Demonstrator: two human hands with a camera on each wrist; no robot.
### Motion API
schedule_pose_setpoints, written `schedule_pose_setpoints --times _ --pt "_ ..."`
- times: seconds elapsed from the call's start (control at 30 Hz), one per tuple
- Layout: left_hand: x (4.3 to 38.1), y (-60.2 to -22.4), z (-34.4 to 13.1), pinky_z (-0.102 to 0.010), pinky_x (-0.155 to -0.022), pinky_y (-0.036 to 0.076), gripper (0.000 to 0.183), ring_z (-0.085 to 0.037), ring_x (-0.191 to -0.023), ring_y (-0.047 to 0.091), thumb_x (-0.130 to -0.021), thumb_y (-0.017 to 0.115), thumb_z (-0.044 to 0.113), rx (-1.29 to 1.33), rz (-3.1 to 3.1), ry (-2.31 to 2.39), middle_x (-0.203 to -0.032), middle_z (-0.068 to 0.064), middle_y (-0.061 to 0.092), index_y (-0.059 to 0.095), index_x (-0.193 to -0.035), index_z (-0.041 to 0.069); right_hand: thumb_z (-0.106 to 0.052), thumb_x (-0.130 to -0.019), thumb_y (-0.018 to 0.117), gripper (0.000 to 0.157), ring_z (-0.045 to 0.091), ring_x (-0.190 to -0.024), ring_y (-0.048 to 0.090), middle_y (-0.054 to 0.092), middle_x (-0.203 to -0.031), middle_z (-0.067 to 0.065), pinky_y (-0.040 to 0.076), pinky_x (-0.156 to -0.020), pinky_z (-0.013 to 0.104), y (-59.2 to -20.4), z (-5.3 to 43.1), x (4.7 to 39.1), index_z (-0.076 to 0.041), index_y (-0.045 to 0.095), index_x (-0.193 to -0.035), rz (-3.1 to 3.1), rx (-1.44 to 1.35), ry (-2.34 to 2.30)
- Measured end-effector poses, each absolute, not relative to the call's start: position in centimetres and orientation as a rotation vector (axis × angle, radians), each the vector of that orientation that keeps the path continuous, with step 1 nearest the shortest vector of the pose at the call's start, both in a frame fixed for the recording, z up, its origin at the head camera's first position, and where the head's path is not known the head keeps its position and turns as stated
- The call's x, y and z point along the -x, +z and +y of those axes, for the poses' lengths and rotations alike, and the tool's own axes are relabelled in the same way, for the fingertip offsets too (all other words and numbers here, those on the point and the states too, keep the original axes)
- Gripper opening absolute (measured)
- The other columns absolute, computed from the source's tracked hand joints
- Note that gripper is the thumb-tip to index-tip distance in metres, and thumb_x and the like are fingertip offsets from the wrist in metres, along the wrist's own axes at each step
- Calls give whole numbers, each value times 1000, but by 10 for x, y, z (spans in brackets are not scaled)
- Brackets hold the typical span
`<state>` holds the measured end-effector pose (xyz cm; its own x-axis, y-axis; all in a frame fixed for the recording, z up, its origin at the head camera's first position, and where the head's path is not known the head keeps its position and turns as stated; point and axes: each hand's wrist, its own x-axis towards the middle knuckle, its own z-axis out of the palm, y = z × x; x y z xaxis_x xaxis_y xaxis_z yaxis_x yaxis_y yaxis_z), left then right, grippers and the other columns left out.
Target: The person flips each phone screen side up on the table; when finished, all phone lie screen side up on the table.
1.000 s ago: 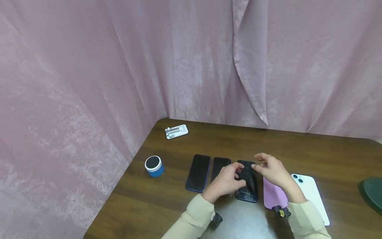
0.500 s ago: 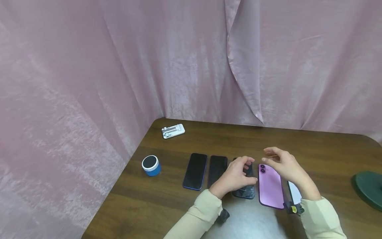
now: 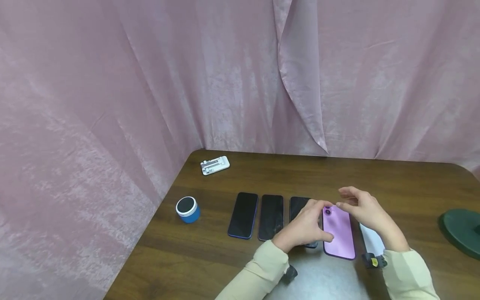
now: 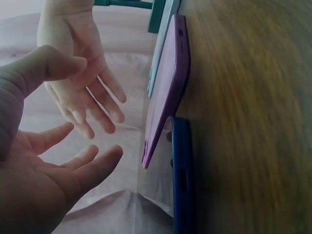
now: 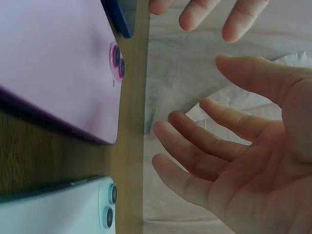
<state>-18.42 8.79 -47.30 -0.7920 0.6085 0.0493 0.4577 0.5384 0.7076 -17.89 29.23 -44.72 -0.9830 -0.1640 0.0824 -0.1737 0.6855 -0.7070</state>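
Between my two hands in the head view lies a pink-purple smartphone (image 3: 339, 235), back side up, with two camera lenses at its top. My left hand (image 3: 305, 225) hovers at its left edge and partly covers a dark, screen-up phone (image 3: 298, 205). Above the pink phone's top right corner is my right hand (image 3: 365, 210), thumb and fingers apart. It hides part of a white phone (image 3: 371, 241), whose two lenses show in the right wrist view. Both wrist views show loosely bent fingers holding nothing, raised off the phones.
Two more dark phones, one blue-edged (image 3: 243, 215) and one black (image 3: 271, 216), lie in the row to the left. A blue jar (image 3: 188, 210) stands farther left, a white folding stand-like item (image 3: 215, 165) behind it. A green round base (image 3: 463, 232) is at right.
Both hands have shifted right along the row, from over the dark phone to the pink one. The pink phone's back is now more exposed. The phones stay where they lie; the head view has turned slightly.
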Motion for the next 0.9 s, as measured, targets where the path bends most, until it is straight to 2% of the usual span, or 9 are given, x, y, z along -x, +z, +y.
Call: schedule_pose_setpoints --times 0.17,0.37,0.6,0.9 --pt "179 -473 96 -15 -87 43 81 -3 -110 52 -74 90 23 -957 2596 947 -133 2 46 49 -143 21 -8 -90 72 46 49 -106 63 60 -124 36 55 -81 53 -451 299 182 16 55 -126 -2880 -320 1164" --pt "170 -475 106 -16 -85 45 88 -5 -115 51 -71 93 22 -975 2613 759 -140 0 43 46 -145 24 -6 -87 72 49 52 -109 60 59 -124 38 51 -86 59 -460 306 183 19 53 -126 -2970 -319 1104" --pt "166 -476 110 -21 -87 47 86 -10 -120 50 -71 94 23 -971 2644 611 -138 -4 43 49 -143 27 -3 -84 72 49 50 -104 61 62 -115 37 51 -84 60 -466 309 186 20 53 -123 -3034 -338 1091" --pt "162 -480 115 -20 -84 47 79 -9 -118 46 -68 95 22 -976 2690 501 -132 -2 45 57 -137 27 -3 -85 72 49 47 -101 63 60 -118 38 52 -83 57 -469 305 188 21 53 -123 -3040 -388 1117"
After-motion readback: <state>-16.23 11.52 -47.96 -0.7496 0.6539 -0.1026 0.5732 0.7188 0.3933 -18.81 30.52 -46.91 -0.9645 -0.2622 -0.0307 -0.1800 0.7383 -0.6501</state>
